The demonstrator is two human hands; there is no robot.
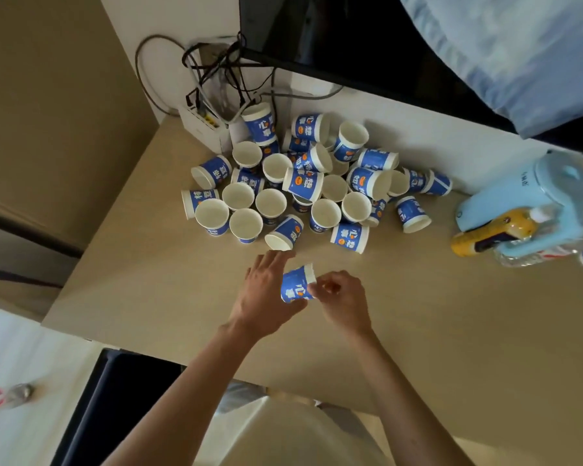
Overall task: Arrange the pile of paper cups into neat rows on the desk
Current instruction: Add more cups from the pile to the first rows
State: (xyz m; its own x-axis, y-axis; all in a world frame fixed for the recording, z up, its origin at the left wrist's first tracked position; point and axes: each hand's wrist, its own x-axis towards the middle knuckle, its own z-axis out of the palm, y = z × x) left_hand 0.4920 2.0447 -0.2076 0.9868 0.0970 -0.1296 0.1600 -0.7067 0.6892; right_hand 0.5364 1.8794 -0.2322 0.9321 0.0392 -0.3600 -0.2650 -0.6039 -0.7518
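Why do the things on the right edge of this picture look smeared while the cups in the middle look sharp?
Head view: the kettle and bottles at the right edge are blurred and stretched, as a wide lens does near its borders; the cup pile at centre is fairly crisp; the held cup between the hands is slightly soft; light is even, shadows faint.

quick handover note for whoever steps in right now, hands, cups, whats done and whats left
Left hand: cradles one blue paper cup, tipped, above the desk.
Right hand: fingers pinch the same cup's rim.
Pile: far side of the desk by the wall; some cups upright and touching, many on their sides or stacked.
Done: no clear row yet; the near desk is bare.
Left: set the held cup down upright, then draw cups from the pile into rows. Kettle and bottles crowd the right.
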